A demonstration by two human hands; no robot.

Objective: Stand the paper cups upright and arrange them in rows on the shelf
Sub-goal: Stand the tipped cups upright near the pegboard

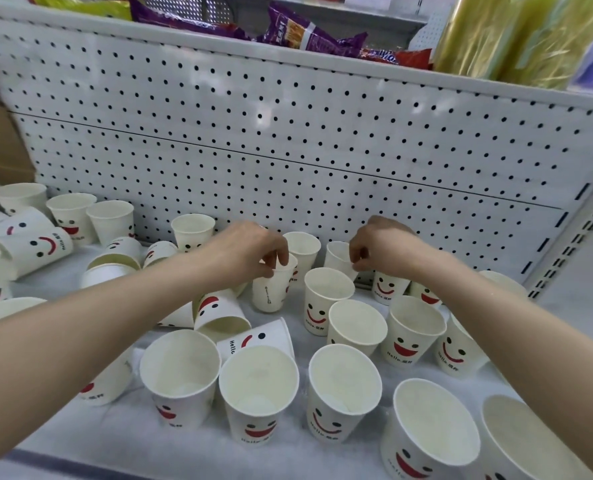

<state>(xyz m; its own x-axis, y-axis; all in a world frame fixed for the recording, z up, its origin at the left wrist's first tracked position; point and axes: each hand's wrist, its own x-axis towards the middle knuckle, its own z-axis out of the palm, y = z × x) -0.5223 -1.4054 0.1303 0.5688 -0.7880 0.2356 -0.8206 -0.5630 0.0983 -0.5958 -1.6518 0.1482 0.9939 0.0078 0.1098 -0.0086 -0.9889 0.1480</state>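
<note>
- White pegboard [288,150] fills the back of my view, rising from the rear edge of the shelf [80,434].
- Along the upper shelf [323,69] I see yellow-green rolls [517,39] at the right and purple snack bags [309,32] beside them.
- Upright paper cups [258,389] with smiley prints stand along the front edge and crowd the right half of the shelf in loose rows.
- Tipped cups [219,313] lie on their sides near the middle and towards the left edge.
- Left hand [250,252] is curled, its thumb and fingertips pinching the rim of an upright cup [271,289] near the rear middle.
- Right hand [381,249] is curled too, its fingers pinching the rim of a tilted cup [336,256] just beside the rear edge.
</note>
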